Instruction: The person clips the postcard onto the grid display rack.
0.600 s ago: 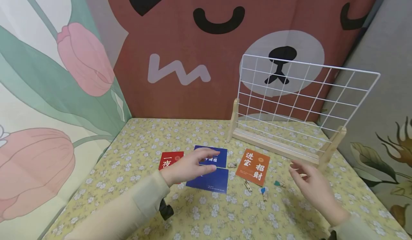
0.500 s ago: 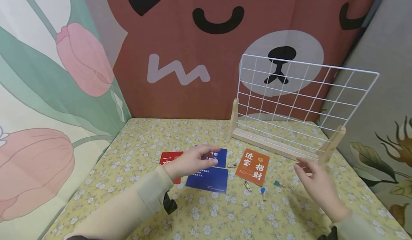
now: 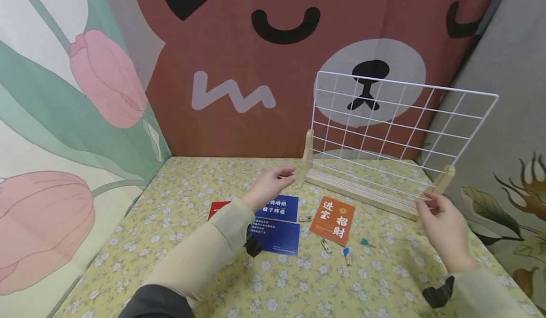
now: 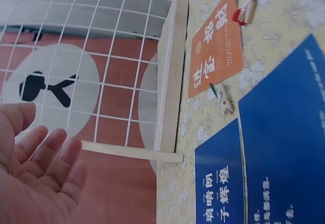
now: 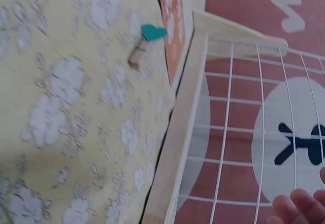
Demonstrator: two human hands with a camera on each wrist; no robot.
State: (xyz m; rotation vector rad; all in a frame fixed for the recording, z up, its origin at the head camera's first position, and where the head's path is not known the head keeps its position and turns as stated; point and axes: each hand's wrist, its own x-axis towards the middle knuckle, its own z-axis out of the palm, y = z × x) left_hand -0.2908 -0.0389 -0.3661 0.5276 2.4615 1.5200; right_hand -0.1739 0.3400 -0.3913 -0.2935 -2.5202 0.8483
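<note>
A white wire grid (image 3: 407,83) stands upright in a wooden base (image 3: 362,192) at the right back. My left hand (image 3: 271,185) is raised beside the base's left post (image 3: 306,159), fingers loosely bent and holding nothing in the left wrist view. My right hand (image 3: 443,225) is at the right post (image 3: 444,179), its fingertips overlapping the post's lower part in the head view. Only the right fingertips (image 5: 299,206) show in the right wrist view, in front of the wires. An orange card (image 3: 332,221) with white characters lies before the base.
Two blue cards (image 3: 279,240) lie left of the orange one. A red card (image 3: 216,208) is partly hidden behind the left sleeve. Several small wooden clothespins (image 3: 347,256), some with coloured hearts, lie around the orange card. A flowered cloth (image 3: 315,289) covers the table.
My left hand has moved forward and up from over the blue cards to near the left post. My right hand has moved rightward and forward to the right post.
</note>
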